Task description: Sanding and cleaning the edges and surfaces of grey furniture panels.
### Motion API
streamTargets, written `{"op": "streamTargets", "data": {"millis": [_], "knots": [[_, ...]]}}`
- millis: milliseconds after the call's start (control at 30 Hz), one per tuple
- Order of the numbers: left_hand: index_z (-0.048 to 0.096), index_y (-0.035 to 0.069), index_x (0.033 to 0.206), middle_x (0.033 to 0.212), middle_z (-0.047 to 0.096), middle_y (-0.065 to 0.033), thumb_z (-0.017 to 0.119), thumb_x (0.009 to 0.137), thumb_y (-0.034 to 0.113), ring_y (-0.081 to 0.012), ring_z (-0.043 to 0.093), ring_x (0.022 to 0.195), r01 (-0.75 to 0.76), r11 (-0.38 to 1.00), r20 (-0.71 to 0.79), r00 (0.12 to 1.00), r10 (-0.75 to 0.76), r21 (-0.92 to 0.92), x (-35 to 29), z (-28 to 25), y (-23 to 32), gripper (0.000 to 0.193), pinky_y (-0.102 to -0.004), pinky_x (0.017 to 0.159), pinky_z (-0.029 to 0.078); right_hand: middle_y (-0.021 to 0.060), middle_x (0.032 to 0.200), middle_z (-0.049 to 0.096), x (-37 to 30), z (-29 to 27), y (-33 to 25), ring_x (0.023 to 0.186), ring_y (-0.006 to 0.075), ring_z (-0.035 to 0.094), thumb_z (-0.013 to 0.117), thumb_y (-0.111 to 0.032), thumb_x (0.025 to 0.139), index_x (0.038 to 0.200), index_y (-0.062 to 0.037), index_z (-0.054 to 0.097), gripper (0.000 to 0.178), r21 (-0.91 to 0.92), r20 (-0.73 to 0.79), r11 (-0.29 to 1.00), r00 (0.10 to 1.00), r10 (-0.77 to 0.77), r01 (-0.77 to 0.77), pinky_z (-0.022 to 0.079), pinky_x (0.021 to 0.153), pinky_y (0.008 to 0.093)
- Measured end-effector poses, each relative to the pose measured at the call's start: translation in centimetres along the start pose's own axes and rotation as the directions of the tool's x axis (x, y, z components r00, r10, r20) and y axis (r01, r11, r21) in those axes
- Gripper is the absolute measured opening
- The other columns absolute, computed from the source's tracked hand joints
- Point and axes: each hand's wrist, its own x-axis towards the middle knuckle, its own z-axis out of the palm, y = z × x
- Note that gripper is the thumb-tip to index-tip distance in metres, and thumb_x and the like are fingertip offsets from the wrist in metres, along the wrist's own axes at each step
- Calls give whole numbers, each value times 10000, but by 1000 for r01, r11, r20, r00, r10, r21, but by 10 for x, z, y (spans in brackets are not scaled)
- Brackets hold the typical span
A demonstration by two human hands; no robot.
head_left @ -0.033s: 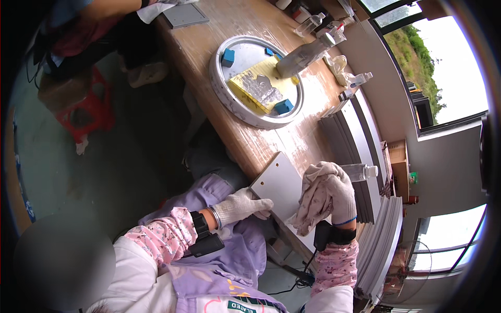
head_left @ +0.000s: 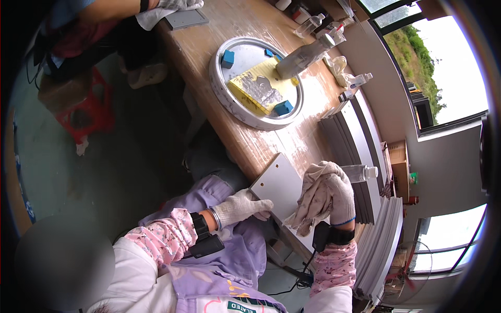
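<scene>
A flat grey panel (head_left: 276, 182) with small holes near its edge lies at the table's near edge. My left hand (head_left: 242, 207), in a white knit glove, grips the panel's left edge between thumb and fingers. In my gloved right hand (head_left: 342, 201) is a crumpled, stained cloth (head_left: 313, 195). The cloth rests over the panel's right part and hides some of it. My right fingers are partly covered by its folds. Just beyond this hand lies a clear plastic bottle (head_left: 357, 173).
A round white tray (head_left: 222, 94) holds a yellow pad (head_left: 250, 78), blue blocks (head_left: 283, 107) and a tilted bottle (head_left: 302, 57). Stacked grey panels (head_left: 347, 141) stand at the right, with more panels (head_left: 383, 240) nearer. Another person's gloved hand (head_left: 180, 4) touches a grey plate (head_left: 187, 18). A red stool (head_left: 88, 109) stands left.
The other person's gloved hand has come slightly further over the grey plate at the far left. My own hands, the cloth and the panel look almost unchanged.
</scene>
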Motion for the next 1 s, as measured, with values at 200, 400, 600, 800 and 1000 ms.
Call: {"op": "streamTargets", "data": {"millis": [200, 400, 600, 800, 1000], "knots": [[581, -18, 1186, 1001, 680, -118, 680, 941, 269, -180, 688, 855, 21, 1000, 22, 1000, -22, 18, 2, 6, 1, 391, -309, 780, 591, 116, 1125, 629, 5, -15, 37, 1039, 215, 629, 509, -327, 1003, 1235, -20, 539, 386, 457, -214, 871, 973, -86, 178, 525, 920, 339], [596, -13, 1196, 1032, 684, -122, 673, 945, 274, -189, 688, 913, 36, 997, 0, 999, -36, 62, 1, -3, -3, 389, -323, 796, 590, 92, 1162, 591, -3, 9, 72, 1070, 155, 579, 484, -29, 908, 1197, -43, 544, 296, -43, -430, 920, 824, -369, 389, 470, 968, 321], [563, -1, 1276, 1133, 660, -68, 662, 957, 226, -131, 616, 1041, -22, 966, -31, 999, 31, 259, 1, -6, -1, 404, -305, 906, 518, 196, 1249, 546, -44, 18, 76, 1204, 364, 512, 753, -102, 723, 1115, -56, 616, 417, -870, 28, 384, 807, -590, 310, 418, 1032, 463], [578, 4, 1266, 1139, 667, -115, 665, 945, 289, -158, 635, 1037, -79, 949, -93, 989, 112, 306, 6, -7, -11, 438, -310, 905, 513, 254, 1348, 487, -30, 23, 35, 1296, 425, 434, 792, -280, 713, 1213, -55, 600, 580, -852, 224, 372, 898, -378, 369, 376, 1079, 488], [562, 37, 1296, 1179, 656, -114, 675, 931, 220, -156, 632, 1063, -134, 986, -36, 990, 138, 99, 10, -9, -21, 424, -311, 931, 517, 147, 1124, 611, -14, 47, 55, 1054, 376, 577, 753, -174, 721, 1088, -94, 667, 386, -867, 222, 363, 917, -331, 341, 476, 923, 455]]}}
